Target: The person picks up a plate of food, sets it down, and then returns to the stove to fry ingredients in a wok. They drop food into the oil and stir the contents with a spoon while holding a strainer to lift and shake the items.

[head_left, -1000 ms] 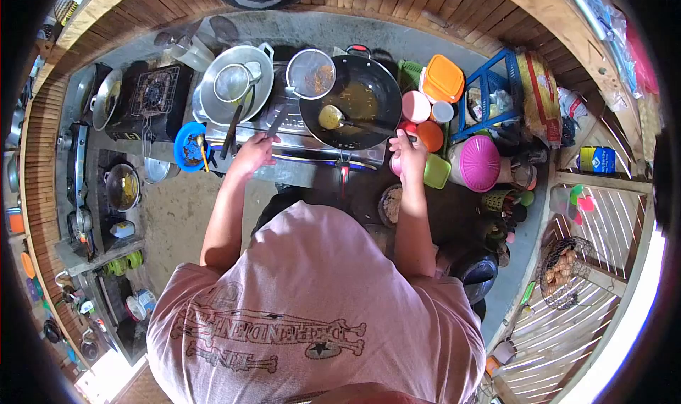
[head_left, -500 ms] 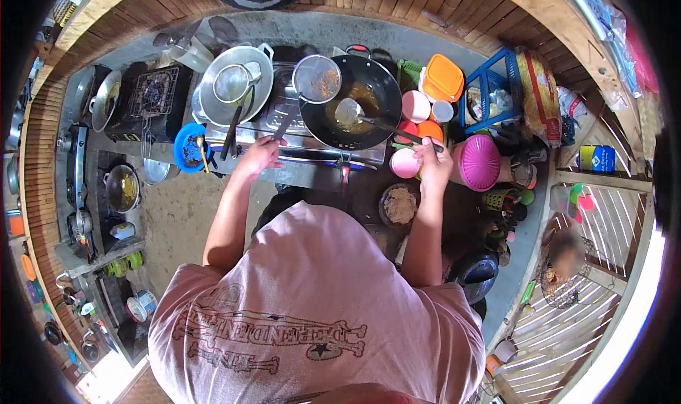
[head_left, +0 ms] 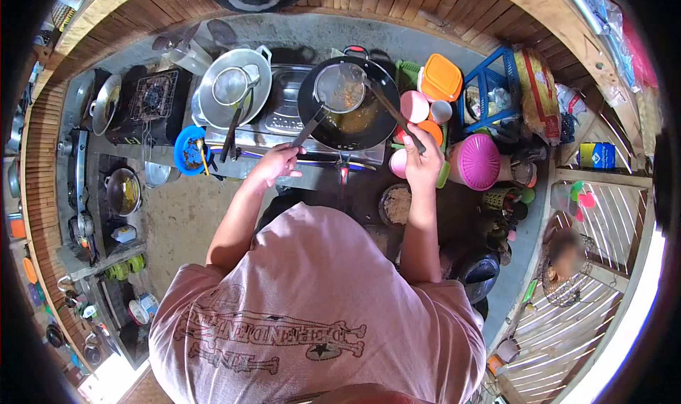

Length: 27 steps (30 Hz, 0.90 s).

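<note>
My left hand [head_left: 277, 164] is closed round the dark handle of a mesh strainer [head_left: 330, 85], which is over the left part of a black wok [head_left: 389, 97]. Orange-brown bits lie in the mesh. My right hand [head_left: 424, 161] grips the long handle of a ladle [head_left: 394, 112]; the ladle's head overlaps the strainer's upper right side in this view. Brownish oil [head_left: 360, 122] covers the wok's bottom. The wok sits on a metal gas stove [head_left: 287, 92].
A large aluminium pan [head_left: 266, 85] with another strainer stands to the left, near a blue bowl [head_left: 182, 164]. Pink containers [head_left: 414, 107], an orange-lidded box [head_left: 441, 78] and a blue rack [head_left: 488, 92] crowd the right. A bowl of crumbly food [head_left: 399, 207] is below. Another person [head_left: 565, 258] is at right.
The strainer has moved right, farther over the wok. The ladle's head has risen from the oil to the strainer. My right hand has shifted slightly left and down.
</note>
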Each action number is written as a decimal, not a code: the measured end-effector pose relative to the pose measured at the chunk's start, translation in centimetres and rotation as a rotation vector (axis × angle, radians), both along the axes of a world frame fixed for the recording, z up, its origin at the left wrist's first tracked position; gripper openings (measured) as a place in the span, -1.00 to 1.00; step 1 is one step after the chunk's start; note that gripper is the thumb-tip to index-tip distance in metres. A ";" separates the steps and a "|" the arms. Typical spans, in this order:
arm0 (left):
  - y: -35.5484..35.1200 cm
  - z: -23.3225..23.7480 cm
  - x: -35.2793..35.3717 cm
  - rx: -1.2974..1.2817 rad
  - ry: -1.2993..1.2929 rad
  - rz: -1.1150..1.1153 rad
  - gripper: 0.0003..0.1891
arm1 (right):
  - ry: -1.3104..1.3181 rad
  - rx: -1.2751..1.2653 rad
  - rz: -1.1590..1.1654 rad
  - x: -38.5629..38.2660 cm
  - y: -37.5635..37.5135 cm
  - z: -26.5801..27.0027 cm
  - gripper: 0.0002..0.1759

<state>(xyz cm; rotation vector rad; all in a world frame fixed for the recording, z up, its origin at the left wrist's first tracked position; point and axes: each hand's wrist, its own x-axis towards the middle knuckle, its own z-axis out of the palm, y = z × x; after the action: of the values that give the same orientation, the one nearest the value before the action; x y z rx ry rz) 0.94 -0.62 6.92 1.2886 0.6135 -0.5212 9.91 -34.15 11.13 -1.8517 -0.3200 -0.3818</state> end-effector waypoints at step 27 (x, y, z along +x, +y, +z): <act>2.1 0.9 0.5 0.044 -0.075 0.017 -0.78 | 0.071 0.018 -0.254 -0.9 -3.2 -2.9 -0.80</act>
<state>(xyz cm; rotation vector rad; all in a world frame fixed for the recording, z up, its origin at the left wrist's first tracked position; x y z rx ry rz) 1.43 1.50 7.87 1.3373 0.5749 -0.4456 8.97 -37.38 8.23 -1.8884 -0.0316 -0.4890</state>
